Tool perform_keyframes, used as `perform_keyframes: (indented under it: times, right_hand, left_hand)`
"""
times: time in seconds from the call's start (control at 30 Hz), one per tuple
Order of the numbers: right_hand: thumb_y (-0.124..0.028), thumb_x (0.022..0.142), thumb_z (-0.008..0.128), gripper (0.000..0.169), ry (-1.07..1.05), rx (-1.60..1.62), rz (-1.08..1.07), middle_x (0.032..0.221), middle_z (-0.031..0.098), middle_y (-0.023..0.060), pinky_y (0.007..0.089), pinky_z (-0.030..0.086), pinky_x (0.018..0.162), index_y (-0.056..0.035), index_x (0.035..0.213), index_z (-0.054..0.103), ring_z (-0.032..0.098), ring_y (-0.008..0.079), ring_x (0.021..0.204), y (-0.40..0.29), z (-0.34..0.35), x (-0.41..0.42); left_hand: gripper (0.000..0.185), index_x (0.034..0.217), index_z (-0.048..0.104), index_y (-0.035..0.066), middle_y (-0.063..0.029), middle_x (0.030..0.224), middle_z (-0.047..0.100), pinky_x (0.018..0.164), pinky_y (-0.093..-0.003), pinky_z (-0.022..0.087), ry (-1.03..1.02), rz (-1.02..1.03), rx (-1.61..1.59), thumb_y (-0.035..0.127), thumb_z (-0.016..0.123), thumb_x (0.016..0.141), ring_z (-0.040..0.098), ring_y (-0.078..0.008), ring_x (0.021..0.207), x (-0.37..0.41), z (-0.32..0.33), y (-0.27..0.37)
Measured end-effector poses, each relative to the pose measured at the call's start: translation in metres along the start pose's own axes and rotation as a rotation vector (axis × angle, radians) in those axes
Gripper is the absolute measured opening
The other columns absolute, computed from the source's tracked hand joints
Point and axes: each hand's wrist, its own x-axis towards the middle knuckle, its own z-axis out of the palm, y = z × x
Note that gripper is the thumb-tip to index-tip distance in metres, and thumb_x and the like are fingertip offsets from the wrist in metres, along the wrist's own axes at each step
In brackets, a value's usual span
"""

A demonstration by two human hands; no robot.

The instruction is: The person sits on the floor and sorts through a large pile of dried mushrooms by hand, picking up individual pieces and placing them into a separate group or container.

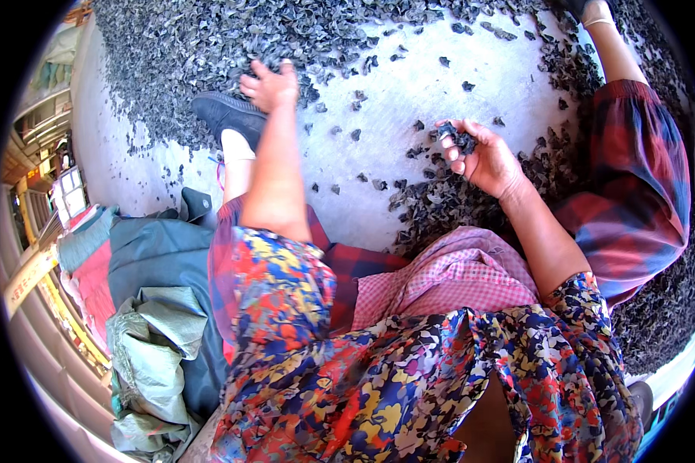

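A wide heap of dark, curled dried pieces (208, 35), apparently dried black fungus, spreads across the pale floor sheet (475, 63). My left hand (272, 89) is at the heap's near edge with its fingers apart and nothing seen in them. Just beyond those fingertips some pieces are blurred. In my right hand (486, 153) a few dark pieces (458, 138) are pinched between the thumb and fingers. Below that hand lies a smaller pile of similar pieces (440, 202), partly hidden by my forearm and a pink checked cloth (446, 272) on my lap.
My shoe (229, 116) is beside the left hand, against the heap. At left lie a dark blue cloth (156, 249) and a crumpled grey-green woven sack (162, 335). More dark pieces (660, 324) cover the floor at right, beyond my checked trouser leg (637, 173).
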Motion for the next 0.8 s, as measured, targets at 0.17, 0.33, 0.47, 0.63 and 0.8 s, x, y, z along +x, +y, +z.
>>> perform_keyframes:
  times: [0.17,0.33,0.47,0.63,0.8]
  right_hand:
    - [-0.023,0.089,0.054,0.026,0.139,0.031,-0.074,0.087,0.06,0.0101,0.028,0.045,0.055,-0.0035,0.105,0.054,0.057,0.0167,0.068,0.0,0.002,-0.004]
    - [-0.019,0.086,0.057,0.024,0.138,0.038,-0.114,0.089,0.062,0.0099,0.0262,0.045,0.055,-0.0026,0.104,0.055,0.061,0.0178,0.073,-0.008,-0.001,-0.011]
    - [-0.02,0.087,0.055,0.036,0.098,-0.043,-0.124,0.089,0.06,0.0068,0.023,0.044,0.056,0.0003,0.116,0.052,0.059,0.0132,0.073,-0.01,0.006,-0.029]
    - [-0.018,0.085,0.054,0.031,0.116,-0.109,-0.06,0.082,0.056,0.0031,0.0208,0.042,0.054,-0.0003,0.111,0.054,0.051,0.0102,0.065,-0.009,0.015,-0.057]
    - [-0.017,0.086,0.057,0.026,0.112,-0.091,-0.125,0.08,0.052,0.0009,0.02,0.041,0.054,-0.0031,0.108,0.055,0.049,0.0082,0.065,-0.013,0.007,-0.053]
  left_hand:
    - [0.056,0.128,0.049,0.016,-0.0159,0.142,0.031,0.105,-0.0509,0.024,-0.078,0.389,-0.185,0.036,0.064,0.078,0.024,-0.035,0.133,-0.114,0.009,0.023]
    - [0.028,0.104,0.063,0.008,-0.0142,0.128,0.048,0.102,-0.0381,0.033,-0.114,0.327,-0.786,0.009,0.062,0.077,0.043,-0.0305,0.122,-0.18,-0.03,0.034]
    - [0.025,0.099,0.06,0.002,-0.0173,0.116,0.053,0.096,-0.0385,0.038,0.039,0.225,-0.665,0.002,0.057,0.074,0.05,-0.0329,0.112,-0.135,-0.015,0.007]
    - [0.055,0.132,0.042,0.01,-0.015,0.139,0.037,0.102,-0.0463,0.03,-0.146,-0.001,-0.358,0.032,0.057,0.083,0.034,-0.032,0.128,-0.051,-0.018,0.006]
    - [0.064,0.139,0.034,0.019,-0.0108,0.147,0.024,0.107,-0.0553,0.016,-0.308,0.292,-0.112,0.044,0.055,0.084,0.019,-0.0313,0.136,-0.092,0.003,0.037]
